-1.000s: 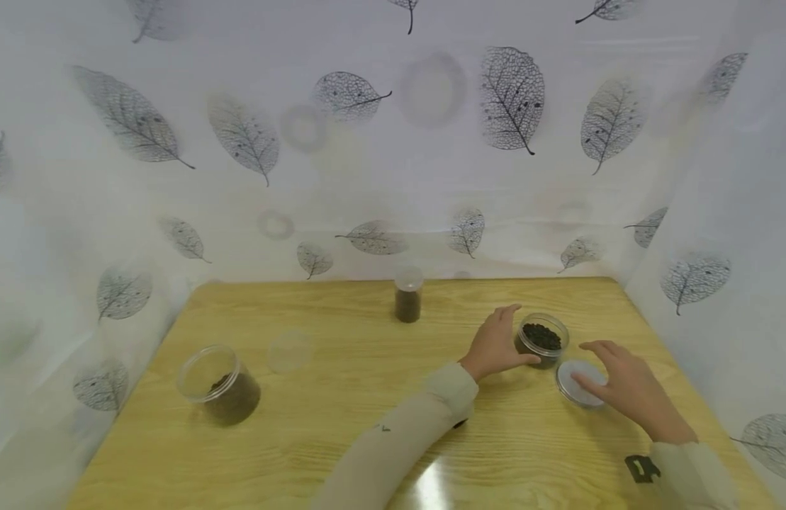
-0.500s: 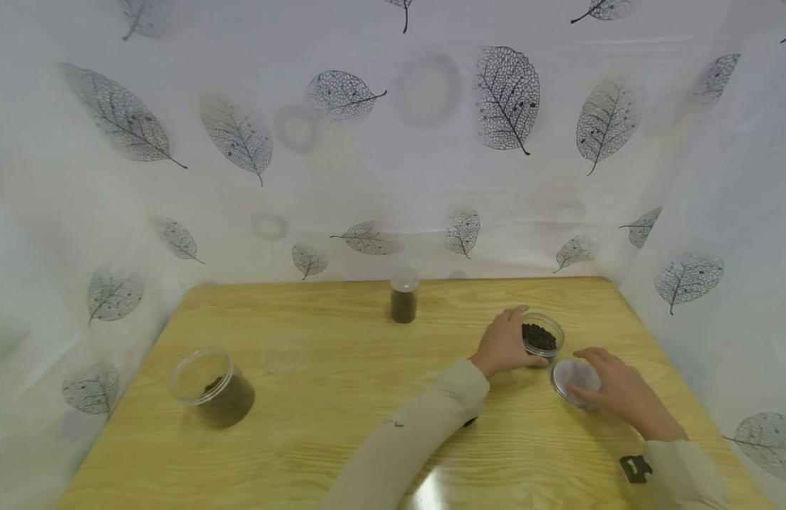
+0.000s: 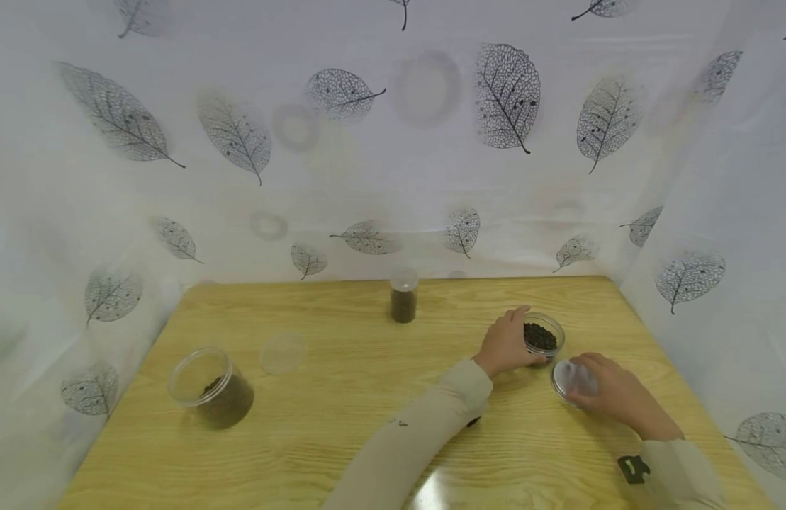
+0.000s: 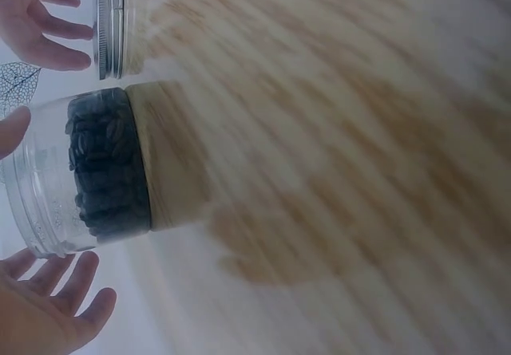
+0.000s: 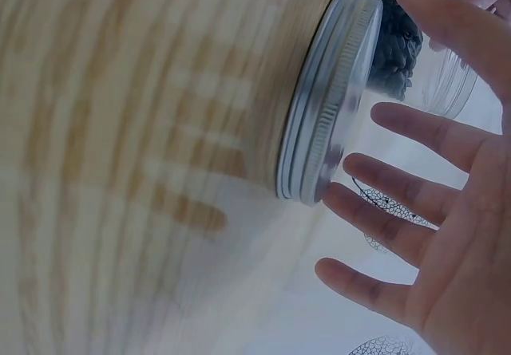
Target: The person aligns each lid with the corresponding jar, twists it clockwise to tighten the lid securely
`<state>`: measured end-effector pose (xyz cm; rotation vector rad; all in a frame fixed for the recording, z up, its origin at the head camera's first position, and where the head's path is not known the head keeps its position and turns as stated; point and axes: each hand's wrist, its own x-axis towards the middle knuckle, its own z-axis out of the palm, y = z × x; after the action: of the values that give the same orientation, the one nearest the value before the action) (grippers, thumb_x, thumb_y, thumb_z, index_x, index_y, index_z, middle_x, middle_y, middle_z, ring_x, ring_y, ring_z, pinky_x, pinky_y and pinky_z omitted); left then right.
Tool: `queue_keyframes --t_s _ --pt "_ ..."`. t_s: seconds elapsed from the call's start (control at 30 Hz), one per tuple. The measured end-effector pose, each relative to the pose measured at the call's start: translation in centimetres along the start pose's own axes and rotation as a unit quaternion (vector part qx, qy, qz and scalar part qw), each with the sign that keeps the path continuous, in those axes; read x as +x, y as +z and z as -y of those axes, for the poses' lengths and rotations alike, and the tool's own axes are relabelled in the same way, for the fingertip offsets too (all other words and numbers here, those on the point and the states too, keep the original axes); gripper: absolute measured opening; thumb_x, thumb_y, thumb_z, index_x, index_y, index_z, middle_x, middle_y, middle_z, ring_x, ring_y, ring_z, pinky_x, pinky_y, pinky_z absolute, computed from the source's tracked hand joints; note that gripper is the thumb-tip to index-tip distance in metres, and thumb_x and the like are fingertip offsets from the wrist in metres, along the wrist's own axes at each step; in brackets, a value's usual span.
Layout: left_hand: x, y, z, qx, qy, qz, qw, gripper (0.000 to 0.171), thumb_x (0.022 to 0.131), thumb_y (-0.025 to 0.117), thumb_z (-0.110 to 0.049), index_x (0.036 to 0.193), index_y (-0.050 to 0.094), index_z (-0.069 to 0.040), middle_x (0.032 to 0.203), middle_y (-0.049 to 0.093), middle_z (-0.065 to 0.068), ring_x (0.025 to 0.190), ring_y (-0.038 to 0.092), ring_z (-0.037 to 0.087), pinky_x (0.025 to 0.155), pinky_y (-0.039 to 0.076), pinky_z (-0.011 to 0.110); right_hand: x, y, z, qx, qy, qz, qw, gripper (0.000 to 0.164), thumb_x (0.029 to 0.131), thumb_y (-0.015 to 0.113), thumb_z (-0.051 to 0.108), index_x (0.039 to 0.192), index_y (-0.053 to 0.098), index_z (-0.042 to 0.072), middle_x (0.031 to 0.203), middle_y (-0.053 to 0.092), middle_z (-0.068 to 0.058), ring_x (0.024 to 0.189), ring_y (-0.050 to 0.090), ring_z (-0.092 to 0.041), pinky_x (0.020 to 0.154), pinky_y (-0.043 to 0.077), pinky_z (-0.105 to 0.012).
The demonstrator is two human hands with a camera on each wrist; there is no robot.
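A clear jar (image 3: pixel 541 337) of dark coffee beans stands upright on the wooden table at the right. My left hand (image 3: pixel 504 345) holds it near the rim, thumb in front and fingers behind; in the left wrist view the jar (image 4: pixel 108 163) sits between the thumb and the fingers (image 4: pixel 76 291). Just in front of the jar lies a round silver screw lid (image 3: pixel 563 380), flat on the table. Over the lid reaches my right hand (image 3: pixel 622 397). In the right wrist view its fingers (image 5: pixel 399 191) are spread and fairly straight beside the lid (image 5: pixel 327 100); whether they touch it, I cannot tell.
A wide open jar (image 3: pixel 223 404), partly filled with dark contents, stands at the left. Behind it lies a clear flat disc (image 3: pixel 283 353). A smaller jar (image 3: pixel 403 301) with dark contents stands near the back edge. Leaf-patterned curtains (image 3: pixel 367 177) enclose the table (image 3: pixel 341 425).
My left hand has moved right and closed in around the bean jar. The right hand has moved left and come over the lid. The view has shifted slightly.
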<state>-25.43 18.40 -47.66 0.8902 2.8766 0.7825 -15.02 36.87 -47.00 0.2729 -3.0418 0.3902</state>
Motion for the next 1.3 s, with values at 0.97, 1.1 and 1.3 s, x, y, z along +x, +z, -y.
queue_keyframes --t_s 0.97,1.1,1.3 --pt "-0.05 -0.05 0.03 -0.009 -0.031 0.027 0.9991 0.103 0.067 0.076 -0.058 0.148 0.025 -0.017 0.145 0.042 0.0 0.127 0.047 0.016 0.102 0.043 0.028 0.14 0.31 -0.16 0.003 0.011 0.026 1.0 0.071 0.064 0.082 0.038 0.119 0.057 0.0 0.118 0.056 -0.027 0.103 0.055 -0.048 0.079 0.047 -0.062" --pt "0.05 0.19 -0.11 -0.005 -0.032 0.024 0.9992 0.102 0.067 0.075 -0.059 0.147 0.027 -0.017 0.144 0.043 -0.001 0.126 0.048 0.016 0.101 0.044 0.028 0.11 0.2 0.09 0.001 0.007 0.032 0.999 0.07 0.065 0.081 0.036 0.12 0.055 0.0 0.119 0.056 -0.027 0.104 0.055 -0.048 0.077 0.047 -0.063" --pt "0.26 0.38 -0.22 -0.013 -0.038 0.017 0.9991 0.097 0.069 0.074 -0.058 0.146 0.03 -0.019 0.143 0.045 -0.004 0.126 0.049 0.014 0.102 0.043 0.028 0.04 0.02 0.03 -0.008 0.007 0.032 0.999 0.07 0.065 0.081 0.035 0.12 0.055 0.0 0.119 0.056 -0.026 0.103 0.056 -0.047 0.076 0.047 -0.063"
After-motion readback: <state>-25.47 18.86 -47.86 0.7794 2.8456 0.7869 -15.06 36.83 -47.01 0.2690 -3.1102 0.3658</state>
